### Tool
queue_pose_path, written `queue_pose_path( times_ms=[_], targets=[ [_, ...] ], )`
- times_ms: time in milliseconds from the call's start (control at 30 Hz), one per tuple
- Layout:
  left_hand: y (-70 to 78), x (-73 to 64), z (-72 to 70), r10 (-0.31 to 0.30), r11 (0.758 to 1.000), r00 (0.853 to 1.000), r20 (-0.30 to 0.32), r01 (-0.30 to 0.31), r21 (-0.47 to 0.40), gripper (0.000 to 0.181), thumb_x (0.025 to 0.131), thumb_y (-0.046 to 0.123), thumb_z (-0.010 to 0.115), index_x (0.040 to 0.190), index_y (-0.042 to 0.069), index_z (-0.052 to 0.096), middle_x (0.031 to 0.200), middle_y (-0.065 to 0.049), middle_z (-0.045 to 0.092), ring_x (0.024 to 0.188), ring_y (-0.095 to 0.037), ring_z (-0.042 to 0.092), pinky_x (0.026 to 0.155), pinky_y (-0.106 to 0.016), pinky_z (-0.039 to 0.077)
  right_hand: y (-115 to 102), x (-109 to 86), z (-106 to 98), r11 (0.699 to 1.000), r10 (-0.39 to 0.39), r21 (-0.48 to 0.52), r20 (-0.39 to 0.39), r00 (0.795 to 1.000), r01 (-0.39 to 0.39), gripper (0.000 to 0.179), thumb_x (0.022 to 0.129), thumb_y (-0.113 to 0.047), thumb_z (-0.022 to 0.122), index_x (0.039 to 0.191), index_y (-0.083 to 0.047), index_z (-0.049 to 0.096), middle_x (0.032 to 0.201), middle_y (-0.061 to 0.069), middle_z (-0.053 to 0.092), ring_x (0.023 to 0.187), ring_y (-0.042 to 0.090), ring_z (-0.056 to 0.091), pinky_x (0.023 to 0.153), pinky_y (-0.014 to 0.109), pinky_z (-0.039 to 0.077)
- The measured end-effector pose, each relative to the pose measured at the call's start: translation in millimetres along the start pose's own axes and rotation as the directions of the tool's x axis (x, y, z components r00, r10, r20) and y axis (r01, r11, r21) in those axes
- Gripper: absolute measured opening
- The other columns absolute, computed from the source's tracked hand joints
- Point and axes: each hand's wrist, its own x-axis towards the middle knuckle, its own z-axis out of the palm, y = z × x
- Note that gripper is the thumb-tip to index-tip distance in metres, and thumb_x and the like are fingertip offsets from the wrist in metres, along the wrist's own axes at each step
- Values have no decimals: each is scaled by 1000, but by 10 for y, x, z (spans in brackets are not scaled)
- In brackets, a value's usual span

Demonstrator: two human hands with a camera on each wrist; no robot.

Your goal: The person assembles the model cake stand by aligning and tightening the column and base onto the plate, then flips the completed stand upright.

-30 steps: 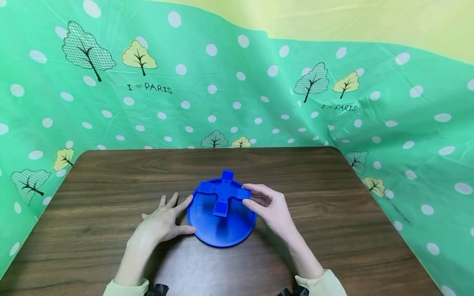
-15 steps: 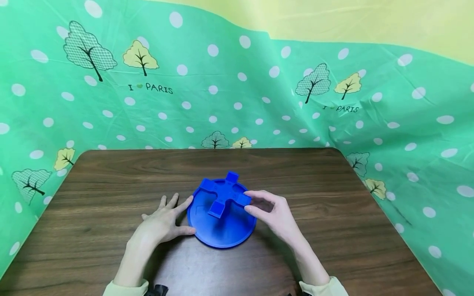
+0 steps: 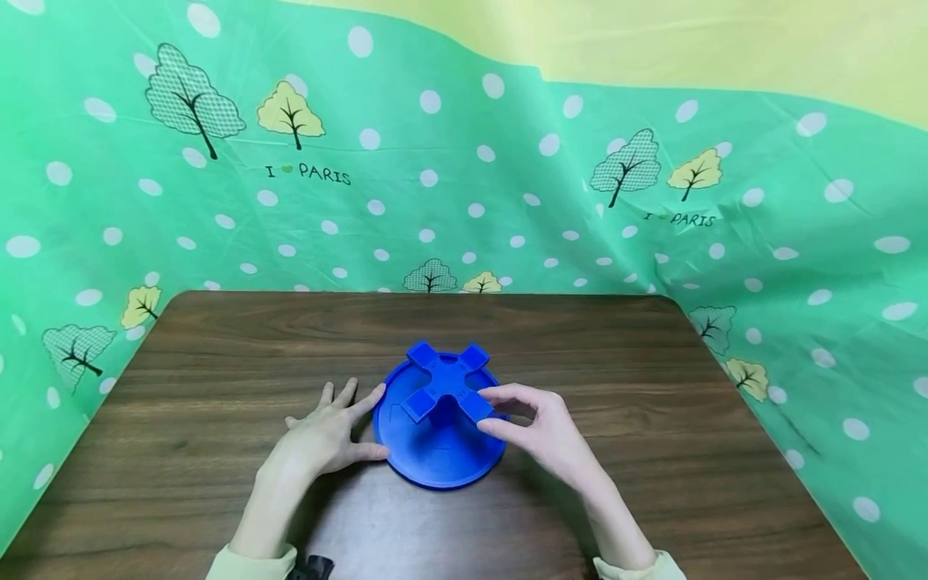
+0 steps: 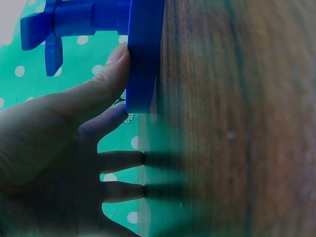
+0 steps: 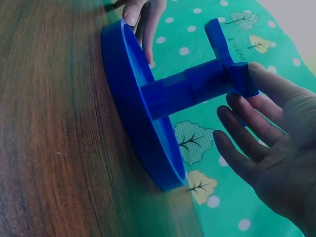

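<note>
A round blue base with a raised rim lies flat on the table. From it rises a blue post, topped by a blue four-armed cross piece. My left hand is spread at the base's left side, its thumb and index finger touching the rim, as the left wrist view confirms. The other left fingertips rest on the tabletop. My right hand pinches the near right arm of the cross piece between thumb and index finger. Its remaining fingers hang loosely below that arm in the right wrist view.
The dark wood-grain table extends around the base. Behind it and along both sides hangs a green dotted cloth printed with trees. A small black item shows beside the left sleeve.
The cross piece has turned clockwise as seen from above, its arms now lying diagonally. My right hand has come slightly nearer with the pinched arm. My left hand keeps its place on the rim.
</note>
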Motion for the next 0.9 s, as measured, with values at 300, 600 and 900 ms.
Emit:
queue_pose_path(
  times_ms=[300,600,900],
  targets=[
    [22,10,-17,-4,1000,1000,8,4,6,95,84,61,75,162,29,32,169,-26,23,154,-59,15,96,-95,20,0,24,-41,996,-91,10,-86,992,92,15,93,-21,78,108,-17,77,105,1,78,97,10,73,85,28,61],
    [3,21,-19,1,1000,1000,4,-1,14,96,83,62,76,162,29,32,169,-25,23,153,-59,16,95,-95,21,75,144,-44,994,-90,49,-192,977,101,47,97,-16,73,141,-20,60,134,13,68,119,21,70,95,25,59],
    [-11,14,10,-3,1000,1000,6,3,4,96,83,62,76,162,30,32,169,-25,23,154,-59,16,95,-95,20,121,126,14,997,-78,11,-45,996,79,59,100,-22,68,155,-23,48,156,8,53,131,31,64,109,54,50]
  ],
)
